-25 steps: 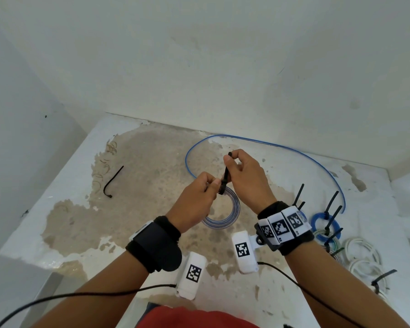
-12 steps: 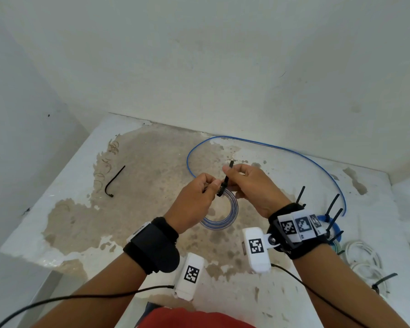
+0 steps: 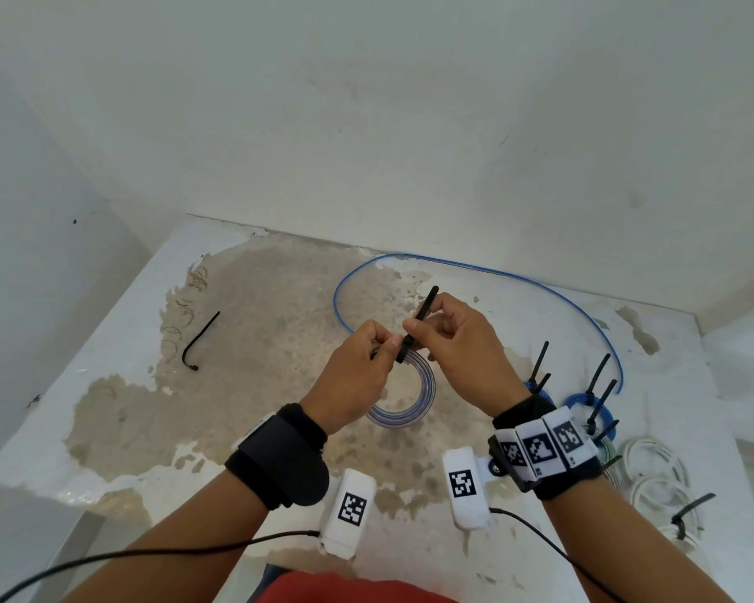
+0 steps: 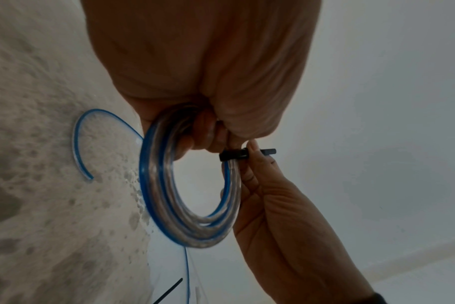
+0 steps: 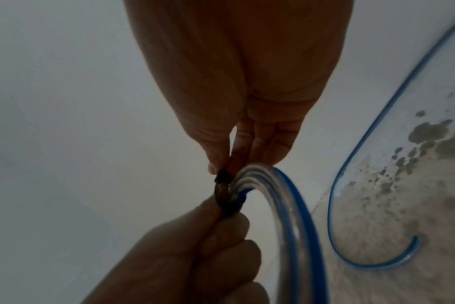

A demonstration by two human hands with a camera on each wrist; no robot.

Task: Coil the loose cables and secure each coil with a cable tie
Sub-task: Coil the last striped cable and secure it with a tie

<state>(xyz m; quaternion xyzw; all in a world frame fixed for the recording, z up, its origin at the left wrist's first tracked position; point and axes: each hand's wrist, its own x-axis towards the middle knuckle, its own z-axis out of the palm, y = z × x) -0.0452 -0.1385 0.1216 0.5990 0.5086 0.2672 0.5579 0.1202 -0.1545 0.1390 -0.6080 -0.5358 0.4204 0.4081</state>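
A coil of clear cable with a blue stripe point(image 3: 410, 406) hangs above the table between my hands. My left hand point(image 3: 366, 367) grips the top of the coil point(image 4: 169, 205) where a black cable tie point(image 3: 414, 328) loops round the strands. My right hand point(image 3: 449, 337) pinches the tie's tail, which sticks up past its thumb. The tie's loop point(image 5: 225, 195) shows dark around the bundle point(image 5: 286, 205) in the right wrist view, and its head point(image 4: 233, 155) shows in the left wrist view. The cable's loose tail point(image 3: 475, 276) arcs over the table behind.
A spare black cable tie point(image 3: 199, 341) lies on the worn table point(image 3: 118, 332) at the left. Several tied coils, blue point(image 3: 577, 404) and white point(image 3: 658, 476), with ties sticking up, lie at the right. Walls close in at the back and left.
My right hand has drawn the tie's tail upward and a bit to the right, so more tail stands above its thumb. The left hand still holds the coil in place.
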